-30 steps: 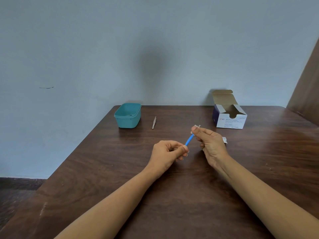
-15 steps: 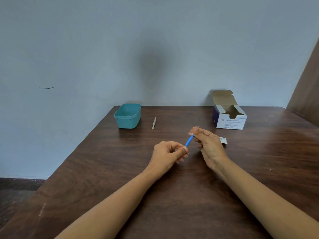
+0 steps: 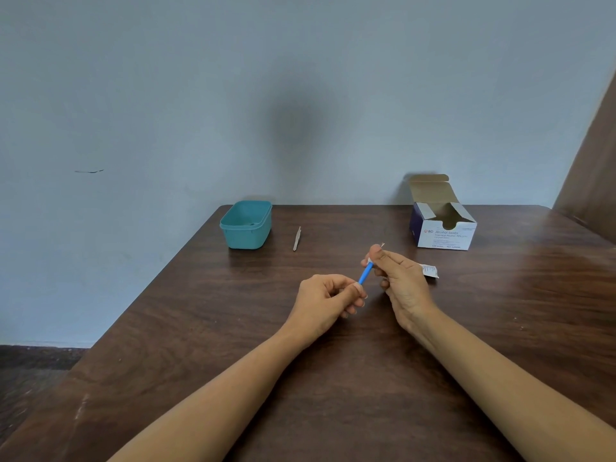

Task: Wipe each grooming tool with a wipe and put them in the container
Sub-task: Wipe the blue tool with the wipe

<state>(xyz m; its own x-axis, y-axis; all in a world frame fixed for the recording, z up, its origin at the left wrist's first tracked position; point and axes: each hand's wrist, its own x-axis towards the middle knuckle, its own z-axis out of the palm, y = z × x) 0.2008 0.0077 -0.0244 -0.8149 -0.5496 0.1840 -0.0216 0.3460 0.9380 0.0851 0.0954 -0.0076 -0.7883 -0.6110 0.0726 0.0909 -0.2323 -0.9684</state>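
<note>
We hold one blue-handled tool point(image 3: 365, 274) between our two hands, just above the tabletop point(image 3: 200, 345).

Our left hand point(image 3: 328, 300) curls round the handle's near end. Our right hand point(image 3: 405, 285) pinches a scrap of white wipe point(image 3: 369, 260) about the far end, and the metal tip pokes out beyond. From our hands, one teal container point(image 3: 246, 225) stands at 10 o'clock. One pair of tweezers point(image 3: 296, 239) lies at 11, near it but apart. One open alcohol-swab box point(image 3: 443, 225) sits at 1. One torn wrapper point(image 3: 430, 271) lies at 3, half hidden behind the right hand.
</note>
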